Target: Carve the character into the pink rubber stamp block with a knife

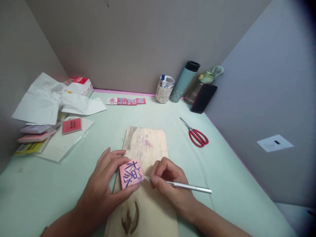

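Between the thumb and fingers of my left hand (103, 184) is a square pink rubber carving block (132, 173), tilted above the board. Purple lines of a character cover its face. My right hand (170, 184) grips a silver craft knife (192, 187) like a pen. The knife's blade tip meets or nearly meets the block's right edge; I cannot tell if it cuts in. Below both hands lies a pale wooden board (158, 210) with a dark knot near its front and pink crumbs toward its far end.
Red-handled scissors (197, 136) lie right of the board. A row of character blocks (126, 101) sits at the back, near a pen jar (164, 90), a blue bottle (184, 82) and a leaning phone (203, 98). At left are crumpled white paper (40, 98) and a red block (72, 125).
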### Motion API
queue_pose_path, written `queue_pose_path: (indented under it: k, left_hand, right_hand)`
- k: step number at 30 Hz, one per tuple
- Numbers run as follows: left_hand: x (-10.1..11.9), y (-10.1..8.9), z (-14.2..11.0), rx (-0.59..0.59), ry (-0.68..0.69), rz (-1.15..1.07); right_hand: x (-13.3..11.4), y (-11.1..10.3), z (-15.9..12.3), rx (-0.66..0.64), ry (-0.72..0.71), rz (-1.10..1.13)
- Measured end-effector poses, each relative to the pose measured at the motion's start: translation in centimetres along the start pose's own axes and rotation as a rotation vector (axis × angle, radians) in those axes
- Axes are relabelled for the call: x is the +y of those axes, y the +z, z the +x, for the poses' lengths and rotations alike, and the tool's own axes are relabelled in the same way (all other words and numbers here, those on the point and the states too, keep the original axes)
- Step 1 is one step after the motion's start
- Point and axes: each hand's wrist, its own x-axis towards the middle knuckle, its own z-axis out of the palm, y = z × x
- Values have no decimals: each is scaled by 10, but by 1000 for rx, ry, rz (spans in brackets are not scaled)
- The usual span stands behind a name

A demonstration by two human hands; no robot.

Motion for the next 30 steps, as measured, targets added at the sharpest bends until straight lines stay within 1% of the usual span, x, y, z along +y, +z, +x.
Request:
queue_pose_path:
  k: [3,8,10,13,15,18,20,21,24,26,28,30]
  left_hand:
    - [2,-1,0,14,-4,-3]
    - [1,-1,0,25,12,14]
    - [-1,-1,0,37,13,19]
    - [-2,-1,-2,43,-21,-20]
    - [-3,-1,-4,30,-64,-79]
    - [-4,1,-6,15,-114,-156]
    - [-4,1,-6,28,-119,-171]
    - [-3,1,-5,39,-113,-165]
    - [0,-2,-3,70,-47,-110]
    - [4,-4,-2,83,6,-70]
    - [7,-6,-1,91,21,-53]
    - [9,-6,-2,98,6,-57]
  right_hand:
    - [-4,2,0,2,13,6]
    - [-11,3,-2,-4,41,-46]
    - [-11,3,-3,-23,25,-56]
    - [-10,1,-4,-54,-15,-42]
    - [-7,-1,-3,-67,-3,8]
    - [-1,-6,1,-87,40,152]
    - [2,-7,4,-97,54,226]
    - [2,-8,5,-90,61,224]
    - [-1,-5,3,-34,82,76]
    - [-5,-3,-2,-15,67,-49]
    - [-6,-2,-6,-22,33,-127]
    - [-6,-2,-7,-19,14,-161]
